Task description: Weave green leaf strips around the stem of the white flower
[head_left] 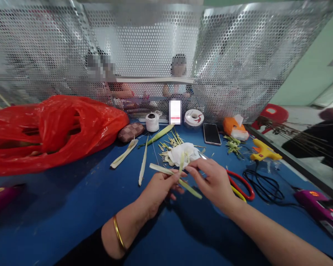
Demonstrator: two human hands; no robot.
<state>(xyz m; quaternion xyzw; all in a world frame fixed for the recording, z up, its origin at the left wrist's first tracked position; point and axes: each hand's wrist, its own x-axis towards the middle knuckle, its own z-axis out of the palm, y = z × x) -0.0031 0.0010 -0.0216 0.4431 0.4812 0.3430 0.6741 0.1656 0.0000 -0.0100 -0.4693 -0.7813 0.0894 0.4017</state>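
Note:
Pale green corn husk strips (190, 189) cross each other between my two hands, above the blue table. My left hand (162, 188) pinches them where they cross, thumb on top; one strip points up and others stick out to both sides. Close by on the right, my right hand (213, 180) has its thumb and forefinger pinched together at the upright strip, the exact contact hidden. Just beyond the fingers lies a crumpled white tissue (184, 151) among cut husk scraps (166, 151). Scissors (242, 184) with red and yellow handles lie partly behind my right hand.
Longer husk pieces (143, 162) lie left of centre beside a red plastic bag (50, 133). Farther back are a thread spool (152, 123), a ribbon roll (193, 119) and a phone (211, 133). A yellow glue gun (263, 150) with black cable lies right. A perforated metal screen (155, 44) stands behind.

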